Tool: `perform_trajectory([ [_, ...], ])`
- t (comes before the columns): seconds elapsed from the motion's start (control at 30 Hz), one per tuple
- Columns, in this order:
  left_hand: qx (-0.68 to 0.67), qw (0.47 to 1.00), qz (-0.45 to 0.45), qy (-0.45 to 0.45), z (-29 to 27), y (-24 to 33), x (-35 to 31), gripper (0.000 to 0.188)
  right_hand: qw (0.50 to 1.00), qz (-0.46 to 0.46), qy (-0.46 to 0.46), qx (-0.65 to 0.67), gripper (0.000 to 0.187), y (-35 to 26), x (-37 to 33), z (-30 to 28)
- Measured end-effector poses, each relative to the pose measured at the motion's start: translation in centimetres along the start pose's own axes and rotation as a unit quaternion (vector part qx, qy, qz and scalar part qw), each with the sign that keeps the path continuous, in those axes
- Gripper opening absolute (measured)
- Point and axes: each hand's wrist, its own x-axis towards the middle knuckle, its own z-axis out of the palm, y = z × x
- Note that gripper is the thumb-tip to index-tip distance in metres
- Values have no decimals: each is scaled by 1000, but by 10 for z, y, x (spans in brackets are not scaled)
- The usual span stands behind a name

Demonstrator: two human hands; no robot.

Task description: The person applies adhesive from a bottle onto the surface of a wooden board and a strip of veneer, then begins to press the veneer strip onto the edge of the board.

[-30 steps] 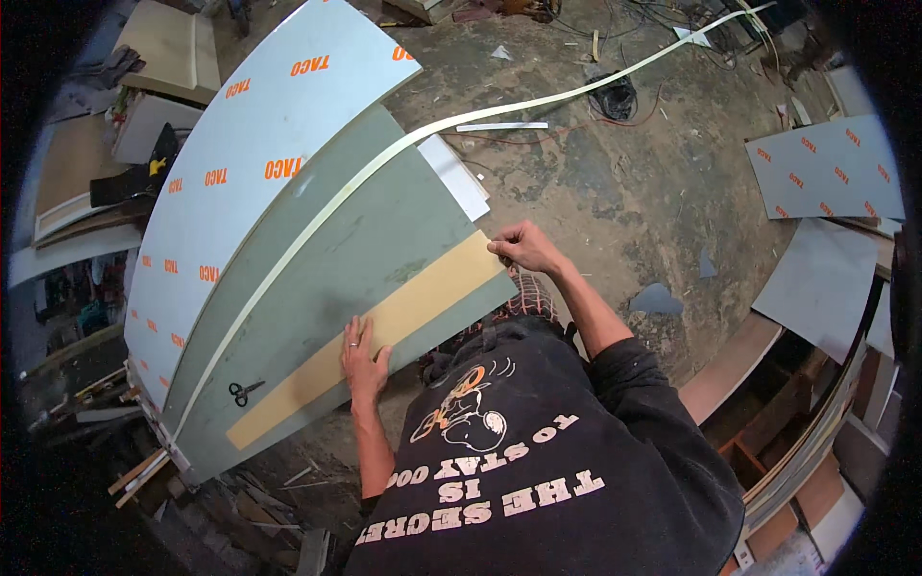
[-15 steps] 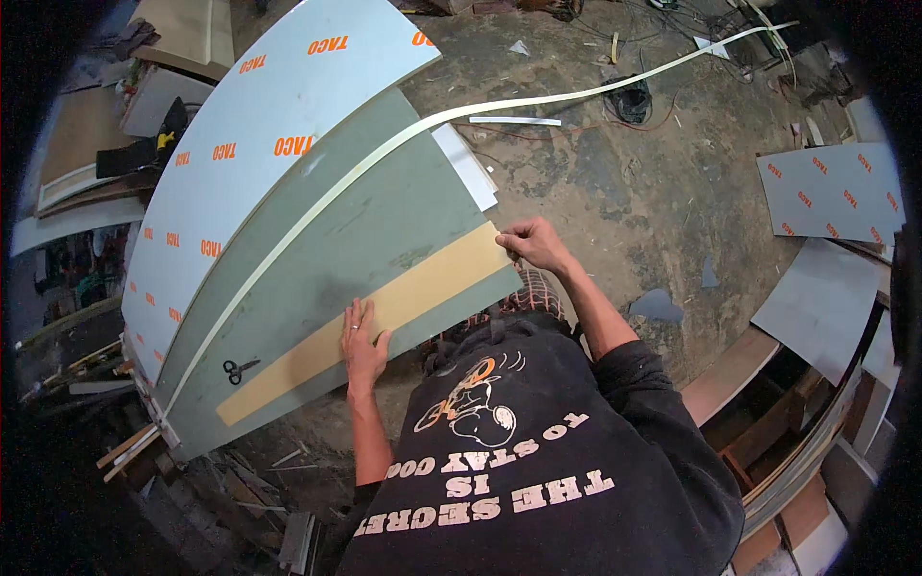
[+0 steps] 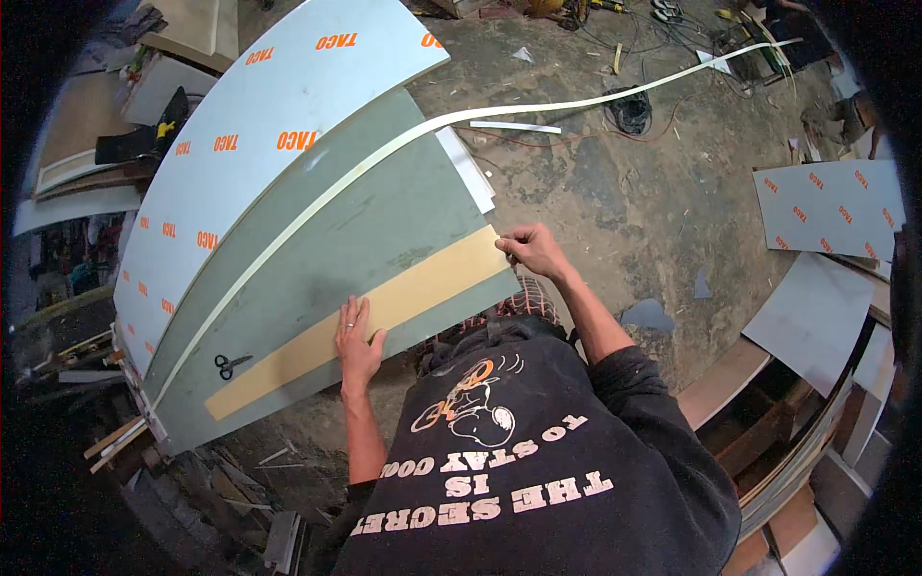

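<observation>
A long tan strip of thin sheet [image 3: 423, 288] lies along the near edge of a grey-green board [image 3: 365, 226]. My left hand [image 3: 358, 344] rests open on the strip's middle, fingers stretched out. At the strip's right end, my right hand [image 3: 533, 252] pinches its corner between thumb and fingers. Black-handled scissors [image 3: 229, 367] lie on the board, left of the strip. Across the board runs a narrow pale strip [image 3: 298, 223], curving away to the far right over the floor.
Beyond the pale strip, a white sheet with orange print [image 3: 254, 101] covers the board's far side. A similar printed panel [image 3: 831, 206] stands at right, above a grey sheet [image 3: 812, 312] and stacked boards. A black cable coil [image 3: 630, 111] lies on the concrete floor [image 3: 615, 211].
The view has shifted slightly. Both hands keep nearly the same places on the tan strip, and the scissors still lie beside it.
</observation>
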Motion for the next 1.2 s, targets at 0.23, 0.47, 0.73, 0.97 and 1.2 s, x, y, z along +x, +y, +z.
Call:
perform_trajectory([
  [0.23,-9,1000,-13,-5,-1,1,-2,69,998,58,-2,12,21,-8,-3,2],
  [0.47,-17,1000,-26,-1,0,6,-1,70,999,-13,13,29,19,2,-2,6],
  [0.73,5,999,-26,36,14,20,7,65,1000,21,19,2,18,-2,-3,9],
  [0.97,42,980,183,66,41,96,61,54,999,15,38,4,18,-13,-8,10],
  [1.2,43,905,416,77,53,143,113,40,999,28,23,-15,20,-12,-4,11],
])
